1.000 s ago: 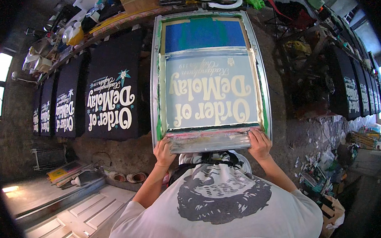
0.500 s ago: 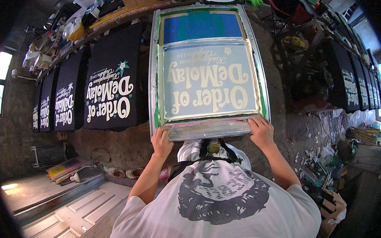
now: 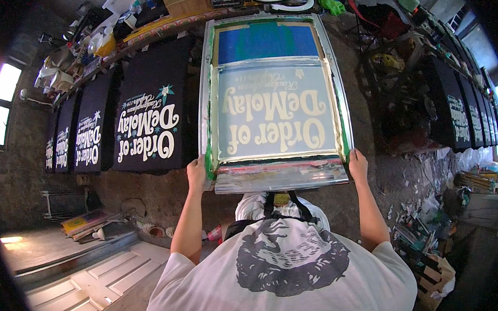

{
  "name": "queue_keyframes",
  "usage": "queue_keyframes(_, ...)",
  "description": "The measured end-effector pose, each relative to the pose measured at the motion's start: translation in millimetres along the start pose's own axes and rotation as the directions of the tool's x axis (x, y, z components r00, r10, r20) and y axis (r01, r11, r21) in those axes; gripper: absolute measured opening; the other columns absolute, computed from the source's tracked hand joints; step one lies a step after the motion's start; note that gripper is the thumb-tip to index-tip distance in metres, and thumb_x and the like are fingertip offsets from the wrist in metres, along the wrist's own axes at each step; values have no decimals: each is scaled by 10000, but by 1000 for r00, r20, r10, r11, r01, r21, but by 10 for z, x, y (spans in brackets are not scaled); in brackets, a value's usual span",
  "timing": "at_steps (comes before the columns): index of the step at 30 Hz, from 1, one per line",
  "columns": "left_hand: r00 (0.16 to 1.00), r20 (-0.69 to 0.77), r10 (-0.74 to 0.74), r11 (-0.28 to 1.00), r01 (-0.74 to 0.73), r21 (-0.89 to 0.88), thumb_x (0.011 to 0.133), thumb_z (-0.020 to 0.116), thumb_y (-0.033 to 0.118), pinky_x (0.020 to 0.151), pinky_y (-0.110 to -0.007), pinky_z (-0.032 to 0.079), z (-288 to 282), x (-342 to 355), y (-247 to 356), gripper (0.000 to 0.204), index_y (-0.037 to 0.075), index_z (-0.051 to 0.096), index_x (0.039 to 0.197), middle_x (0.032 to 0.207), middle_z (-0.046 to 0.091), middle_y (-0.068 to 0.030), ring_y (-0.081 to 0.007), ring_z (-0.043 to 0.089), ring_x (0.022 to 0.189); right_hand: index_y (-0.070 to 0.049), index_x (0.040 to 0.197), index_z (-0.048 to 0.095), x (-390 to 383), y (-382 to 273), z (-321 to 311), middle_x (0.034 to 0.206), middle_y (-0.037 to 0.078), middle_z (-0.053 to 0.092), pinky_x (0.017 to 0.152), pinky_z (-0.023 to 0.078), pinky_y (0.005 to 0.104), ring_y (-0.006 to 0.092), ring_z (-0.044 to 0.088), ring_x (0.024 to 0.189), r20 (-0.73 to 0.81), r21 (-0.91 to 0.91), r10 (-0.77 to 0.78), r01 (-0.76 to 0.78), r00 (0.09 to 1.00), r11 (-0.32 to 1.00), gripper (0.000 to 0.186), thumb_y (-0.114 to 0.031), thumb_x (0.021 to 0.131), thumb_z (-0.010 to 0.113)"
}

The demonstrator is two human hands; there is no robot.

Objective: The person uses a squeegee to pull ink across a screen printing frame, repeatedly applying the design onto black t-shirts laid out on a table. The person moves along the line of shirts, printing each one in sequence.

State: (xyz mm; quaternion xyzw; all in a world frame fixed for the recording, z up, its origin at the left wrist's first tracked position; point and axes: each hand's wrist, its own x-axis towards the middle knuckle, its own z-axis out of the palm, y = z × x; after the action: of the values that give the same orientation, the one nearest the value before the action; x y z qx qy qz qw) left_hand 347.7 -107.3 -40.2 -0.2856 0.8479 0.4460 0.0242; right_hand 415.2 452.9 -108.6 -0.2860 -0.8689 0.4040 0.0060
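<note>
From here I have the left hand [image 3: 196, 172] and right hand [image 3: 358, 163] gripping opposite near sides of the rectangular, silver metal-framed printing screen [image 3: 204, 105] before the white-shirted torso [image 3: 197, 291], spread wide, I judge, to balance it.

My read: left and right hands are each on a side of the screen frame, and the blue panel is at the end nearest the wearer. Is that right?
Not quite: the head view shows the blue panel at the far end. The rest holds: left hand and right hand are each on a side of the frame.
</note>
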Motion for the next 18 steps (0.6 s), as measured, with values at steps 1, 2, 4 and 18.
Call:
queue_keyframes(1, 1000, -25, 5, 993, -2, 118, 1026, 598, 385, 729, -368, 498, 67, 4, 46, 460, -51, 731, 962, 780, 698, -156, -204, 656, 759, 38, 1227, 681, 38, 3, 17, 1161, 284, 693, 970, 502, 472, 443, 653, 1105, 10, -1, 2, -2, 1000, 1000, 474, -353, 1029, 501)
queue_keyframes(2, 993, -107, 55, 979, -33, 199, 1016, 606, 411, 697, -395, 497, 104, -21, 77, 512, -75, 723, 907, 712, 679, -155, -212, 644, 696, 41, 1214, 689, 76, 5, 33, 1144, 286, 697, 957, 506, 475, 446, 658, 1090, 20, -2, 4, -4, 1000, 1000, 489, -371, 1037, 492)
queue_keyframes(4, 993, -119, 25, 981, -1, 195, 1011, 611, 417, 697, -404, 497, 109, -53, 140, 516, -80, 723, 930, 725, 684, -160, -222, 645, 695, 41, 1191, 702, 95, 70, 51, 1117, 287, 704, 935, 513, 480, 450, 665, 1068, 3, -17, -14, 14, 1000, 1000, 500, -385, 1042, 488)
queue_keyframes(18, 980, -191, 62, 987, -32, 155, 989, 657, 369, 607, -383, 454, 49, -228, 363, 498, -102, 703, 834, 637, 631, -105, -139, 536, 617, -24, 1079, 734, 47, -11, -68, 920, 266, 701, 768, 521, 498, 462, 669, 882, -102, -26, -118, 116, 988, 993, 393, -346, 1038, 511)
